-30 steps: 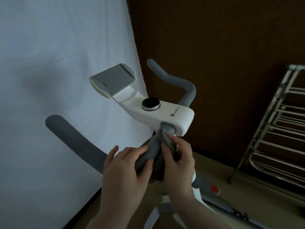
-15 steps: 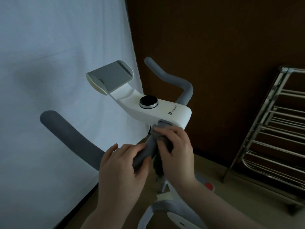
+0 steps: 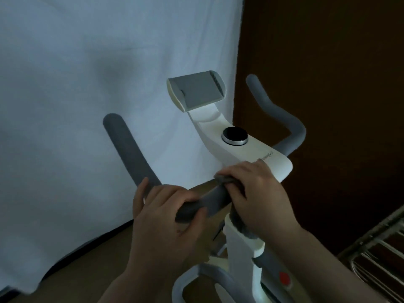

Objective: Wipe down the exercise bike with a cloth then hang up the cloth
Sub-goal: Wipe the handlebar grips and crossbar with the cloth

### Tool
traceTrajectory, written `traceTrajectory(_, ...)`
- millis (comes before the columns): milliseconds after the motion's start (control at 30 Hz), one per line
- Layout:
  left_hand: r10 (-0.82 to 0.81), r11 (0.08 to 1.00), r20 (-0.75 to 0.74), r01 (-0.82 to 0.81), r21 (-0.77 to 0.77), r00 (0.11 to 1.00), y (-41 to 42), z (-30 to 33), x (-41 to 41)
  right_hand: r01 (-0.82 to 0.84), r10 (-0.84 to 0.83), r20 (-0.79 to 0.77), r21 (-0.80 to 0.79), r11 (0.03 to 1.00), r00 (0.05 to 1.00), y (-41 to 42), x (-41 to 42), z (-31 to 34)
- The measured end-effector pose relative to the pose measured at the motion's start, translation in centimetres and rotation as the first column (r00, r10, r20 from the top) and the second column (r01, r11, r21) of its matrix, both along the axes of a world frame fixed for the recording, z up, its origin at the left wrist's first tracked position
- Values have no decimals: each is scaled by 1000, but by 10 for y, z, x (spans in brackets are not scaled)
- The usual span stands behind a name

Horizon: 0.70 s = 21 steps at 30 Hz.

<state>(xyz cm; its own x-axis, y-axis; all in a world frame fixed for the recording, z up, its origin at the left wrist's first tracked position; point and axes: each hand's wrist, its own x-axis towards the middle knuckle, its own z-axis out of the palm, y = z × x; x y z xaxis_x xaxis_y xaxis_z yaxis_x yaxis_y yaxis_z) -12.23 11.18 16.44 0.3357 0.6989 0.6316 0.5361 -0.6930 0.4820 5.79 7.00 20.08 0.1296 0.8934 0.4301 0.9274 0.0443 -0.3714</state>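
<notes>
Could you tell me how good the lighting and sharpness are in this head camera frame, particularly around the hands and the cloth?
Head view: dim, bluish light; the white sheet is brightest and the brown wall nearly black. The left hand and right hand look soft and shadowed, and the grey cloth hardly separates from the grey handlebar. Wide-angle distortion bends the edges; no glare.

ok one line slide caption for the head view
Right hand wipes the bike handlebar with a grey cloth; left hand steadies it.

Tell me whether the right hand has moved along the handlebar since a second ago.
Yes. The right hand, gripping the cloth, has slid up the handlebar and now touches the white console.
</notes>
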Motion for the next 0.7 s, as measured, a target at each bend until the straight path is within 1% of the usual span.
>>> traceTrajectory(67, 78, 996, 34, -79, 31, 996, -6, -6, -4, -151, 149, 48, 58, 987, 988, -1, -14, -3)
traceTrajectory(100, 116, 992, 42, -117, 37, 992, -10, -10, -4, -236, 232, 56, 75, 969, 971, -3, -16, -4)
traceTrajectory(133, 151, 988, 53, -153, 30, 987, -13, -13, -5, -285, 282, 42, 69, 956, 958, -2, -11, -4)
traceTrajectory(233, 220, 976, 113, -217, -35, 969, -24, -15, -4, -302, 301, 14, 74, 951, 953, 4, 13, 1)
traceTrajectory(333, 232, 970, 142, -218, -109, 962, -38, -15, -4, -347, 348, 16, 116, 931, 937, 9, 8, -1)
traceTrajectory(467, 287, 945, 225, -238, -224, 931, -50, -18, -5, -544, 545, -12, 43, 838, 838, 25, -17, -2)
traceTrajectory(533, 325, 934, 282, -259, -245, 903, -55, -19, -6, -592, 590, -51, -40, 805, 806, 33, -8, 6)
traceTrajectory(600, 385, 912, 308, -309, -269, 870, -59, -17, -8, -638, 628, -115, -132, 758, 770, 32, 9, 12)
traceTrajectory(633, 415, 900, 306, -338, -276, 857, -61, -17, -8, -654, 640, -135, -147, 742, 756, 30, 15, 13)
traceTrajectory(700, 461, 877, 294, -379, -293, 837, -64, -16, -9, -649, 639, -113, -106, 754, 761, 32, 12, 11)
